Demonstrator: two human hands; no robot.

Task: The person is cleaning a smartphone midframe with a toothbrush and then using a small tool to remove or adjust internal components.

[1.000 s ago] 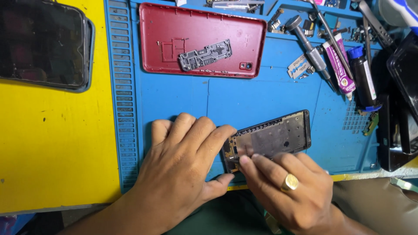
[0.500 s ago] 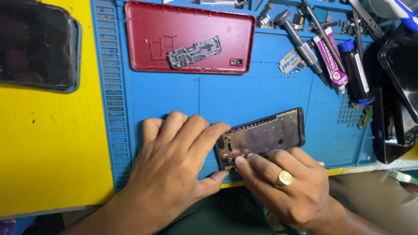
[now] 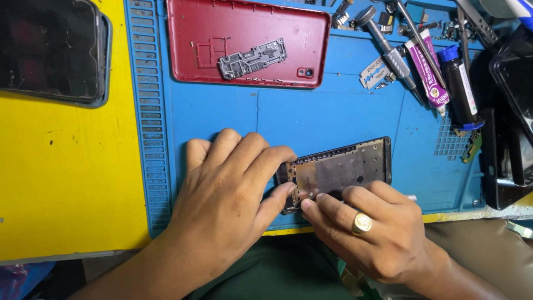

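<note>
An opened phone frame (image 3: 344, 169), dark with a bare metal plate, lies on the blue work mat (image 3: 327, 119) near its front edge. My left hand (image 3: 227, 189) rests flat on the mat, its fingers and thumb pinching the frame's left end. My right hand (image 3: 372, 228), wearing a gold ring, presses its fingertips on the frame's lower left edge. Whether a small tool sits under those fingers is hidden.
A red phone back cover (image 3: 244, 41) with a grey inner part (image 3: 252, 58) on it lies at the mat's far side. A dark phone (image 3: 50, 50) sits on the yellow surface at left. Screwdriver (image 3: 388, 50), glue tubes (image 3: 427, 75), a black bottle (image 3: 461, 89) and dark parts crowd the right.
Both hands have stayed on the frame's left end. The right fingertips have shifted slightly along the lower edge. The view has drifted a little.
</note>
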